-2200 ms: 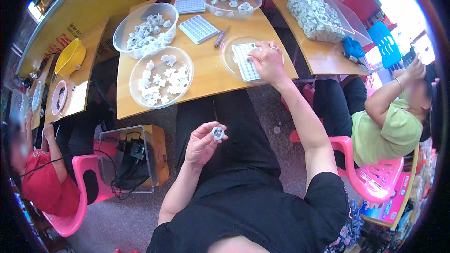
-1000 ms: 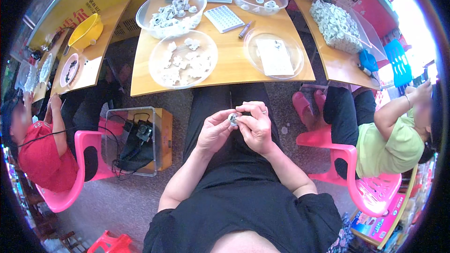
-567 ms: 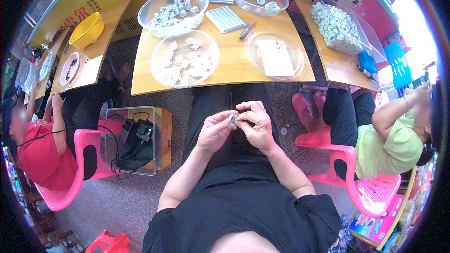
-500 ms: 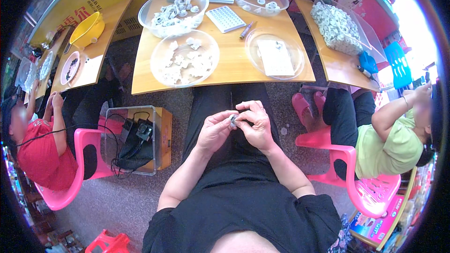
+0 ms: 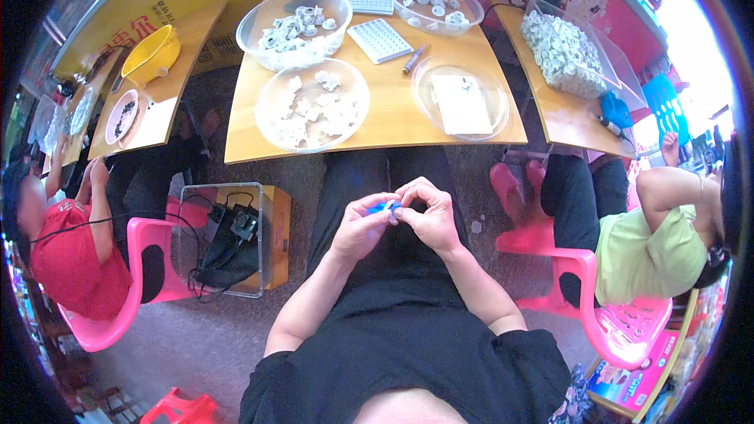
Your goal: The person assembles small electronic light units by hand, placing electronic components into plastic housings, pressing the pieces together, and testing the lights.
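Note:
Above my lap, in front of the table (image 5: 377,135), my left hand (image 5: 360,226) and my right hand (image 5: 430,216) meet fingertip to fingertip. Both are closed in a pinch on one small white plastic part with blue showing on it (image 5: 390,207). Fingers cover most of that part, so its exact kind cannot be made out. Nearest on the tabletop is a clear round dish (image 5: 265,122) of loose white pieces (image 5: 314,104). To its right, a second clear dish (image 5: 500,102) carries a white rectangular block (image 5: 460,106).
Clear bowls (image 5: 245,30) (image 5: 475,20) of small white parts, white gridded trays (image 5: 380,41) (image 5: 369,1) and a marker pen (image 5: 413,60) occupy the table. People sit on pink chairs (image 5: 141,267) (image 5: 585,275) at both sides. A clear box (image 5: 261,251) stands left of my legs.
Blue now shows on the small part between my fingers, where white and grey showed before. My hands have shifted slightly down. The person at the right has moved their arm.

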A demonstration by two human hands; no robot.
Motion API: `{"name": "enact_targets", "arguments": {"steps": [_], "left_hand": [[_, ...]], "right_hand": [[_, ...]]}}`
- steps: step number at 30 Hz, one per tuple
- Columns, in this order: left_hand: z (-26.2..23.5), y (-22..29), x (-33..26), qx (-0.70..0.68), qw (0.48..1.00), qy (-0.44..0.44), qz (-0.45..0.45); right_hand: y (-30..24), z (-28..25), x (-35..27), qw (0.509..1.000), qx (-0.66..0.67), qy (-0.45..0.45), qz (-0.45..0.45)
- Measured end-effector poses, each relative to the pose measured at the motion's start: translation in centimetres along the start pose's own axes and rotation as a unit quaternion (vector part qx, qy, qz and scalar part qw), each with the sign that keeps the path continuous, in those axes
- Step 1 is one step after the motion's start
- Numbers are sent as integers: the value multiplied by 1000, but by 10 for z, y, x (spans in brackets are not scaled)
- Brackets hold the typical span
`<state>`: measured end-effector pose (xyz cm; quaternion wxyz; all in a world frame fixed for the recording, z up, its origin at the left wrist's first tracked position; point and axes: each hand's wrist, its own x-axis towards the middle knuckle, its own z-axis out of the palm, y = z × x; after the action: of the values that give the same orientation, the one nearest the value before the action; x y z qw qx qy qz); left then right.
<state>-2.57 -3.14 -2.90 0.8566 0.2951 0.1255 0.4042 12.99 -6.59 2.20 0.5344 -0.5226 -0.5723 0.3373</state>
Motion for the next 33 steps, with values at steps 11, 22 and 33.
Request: {"name": "enact_targets", "arguments": {"steps": [11,22,33], "left_hand": [[6,8,3,-77,997,-11,-20],[0,9,2,-78,996,-23,-31],[-2,10,2,-111,992,-46,-29]], "right_hand": [[-59,-6,98,958,-208,-96,-170],[-28,93,206,846,-439,-243,-181],[-30,80,194,936,-204,-213,-191]]}}
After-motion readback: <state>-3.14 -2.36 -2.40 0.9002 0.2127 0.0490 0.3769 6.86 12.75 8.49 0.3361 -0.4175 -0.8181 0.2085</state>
